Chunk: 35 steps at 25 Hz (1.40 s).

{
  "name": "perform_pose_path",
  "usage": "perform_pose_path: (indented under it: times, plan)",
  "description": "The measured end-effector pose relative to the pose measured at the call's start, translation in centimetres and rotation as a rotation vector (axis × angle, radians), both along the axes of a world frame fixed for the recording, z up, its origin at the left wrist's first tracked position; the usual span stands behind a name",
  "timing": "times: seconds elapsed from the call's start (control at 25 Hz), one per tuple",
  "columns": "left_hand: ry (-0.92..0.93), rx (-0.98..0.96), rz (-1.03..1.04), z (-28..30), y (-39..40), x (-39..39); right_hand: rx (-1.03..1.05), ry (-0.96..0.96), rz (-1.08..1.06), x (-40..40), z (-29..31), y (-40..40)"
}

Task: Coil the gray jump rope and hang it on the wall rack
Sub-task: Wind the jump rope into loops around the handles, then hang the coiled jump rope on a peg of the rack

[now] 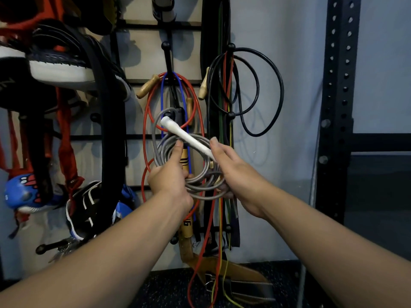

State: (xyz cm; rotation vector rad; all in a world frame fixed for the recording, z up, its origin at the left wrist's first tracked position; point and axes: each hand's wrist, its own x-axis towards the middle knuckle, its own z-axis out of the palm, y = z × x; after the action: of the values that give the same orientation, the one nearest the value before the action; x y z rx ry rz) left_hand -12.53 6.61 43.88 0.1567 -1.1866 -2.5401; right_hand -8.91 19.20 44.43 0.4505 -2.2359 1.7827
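I see the gray jump rope (195,172) wound into several loops, held in front of the wall rack (165,83). Its one visible white handle (185,136) runs long-axis from ten o'clock down to four o'clock. My left hand (169,174) is closed around the coil at its eight o'clock side, thumb laid up along the loops. My right hand (231,167) pinches the handle's lower end, fingers curled over the coil. On the rack behind hang one red rope (145,130), one blue rope (162,103), one black rope (262,90)
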Motion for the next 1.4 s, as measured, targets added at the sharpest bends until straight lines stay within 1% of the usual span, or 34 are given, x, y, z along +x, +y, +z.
perform_pose_path:
  times: [0.16, 0.24, 0.28, 0.4, 0.44, 0.48, 0.56, 0.6, 0.64, 0.72, 0.8, 0.84, 0.92, 0.96, 1.0, 1.08, 1.12, 1.2, 1.28, 1.36, 1.4]
  plan:
    - [0.023, 0.025, -0.145, -1.3, 0.5, 1.0, -0.053, 0.145, -0.117, -0.7, -0.5, 0.1]
    - [0.036, 0.007, -0.234, -1.9, 0.6, 1.5, -0.087, 0.145, -0.159, -1.0, -0.8, 0.4]
    - [0.039, -0.041, -0.256, -2.3, 0.5, 1.6, -0.113, 0.130, -0.153, -1.1, -1.0, 0.6]
    - [0.060, -0.339, -0.261, -3.3, -0.6, 1.7, -0.184, 0.117, -0.113, -1.3, -1.3, 1.2]
    - [0.072, -0.405, -0.273, -3.4, -1.2, 1.7, -0.187, 0.131, -0.094, -1.4, -1.3, 1.4]
    - [0.088, -0.419, -0.298, -3.3, -1.9, 1.7, -0.175, 0.142, -0.079, -1.4, -1.4, 1.5]
    - [0.124, -0.350, -0.380, -2.4, -3.8, 1.8, -0.120, 0.151, -0.042, -1.5, -1.2, 1.7]
    - [0.145, -0.349, -0.398, -1.6, -5.0, 1.7, -0.089, 0.148, -0.019, -1.5, -1.1, 1.9]
    - [0.166, -0.407, -0.381, -0.5, -6.2, 1.8, -0.052, 0.143, 0.000, -1.5, -0.8, 2.2]
    - [0.217, -0.639, -0.263, 2.6, -8.6, 1.7, 0.055, 0.146, 0.026, -1.4, 0.0, 2.7]
    - [0.307, -0.988, -0.162, 6.3, -10.4, 1.5, 0.197, 0.165, 0.045, -1.4, 1.1, 2.7]
    - [0.332, -1.196, -0.188, 7.9, -10.6, 1.8, 0.265, 0.174, 0.055, -1.3, 1.6, 2.5]
    - [0.274, -1.577, -0.390, 9.6, -9.4, 2.4, 0.352, 0.193, 0.075, -1.0, 2.9, 2.0]
    - [0.229, -1.681, -0.512, 9.4, -8.5, 2.4, 0.370, 0.201, 0.088, -0.9, 3.5, 1.7]
    - [0.200, -1.694, -0.620, 8.9, -7.7, 2.2, 0.376, 0.206, 0.096, -0.7, 4.0, 1.6]
    - [0.197, -1.533, -0.740, 7.4, -7.0, 1.3, 0.370, 0.208, 0.101, -0.7, 4.6, 1.7]
    - [0.208, -1.451, -0.740, 6.8, -7.1, 1.1, 0.360, 0.205, 0.098, -0.8, 4.7, 1.8]
    - [0.232, -1.352, -0.668, 6.4, -7.4, 0.5, 0.315, 0.183, 0.096, -1.2, 5.0, 2.0]
    - [0.259, -1.316, -0.555, 7.0, -7.3, -0.2, 0.191, 0.133, 0.122, -2.1, 5.6, 2.4]
    - [0.299, -1.291, -0.471, 9.0, -7.1, -0.8, 0.056, 0.081, 0.135, -2.6, 7.6, 2.4]
    - [0.313, -1.281, -0.442, 10.9, -7.0, -1.1, 0.019, 0.065, 0.117, -2.9, 9.5, 2.4]
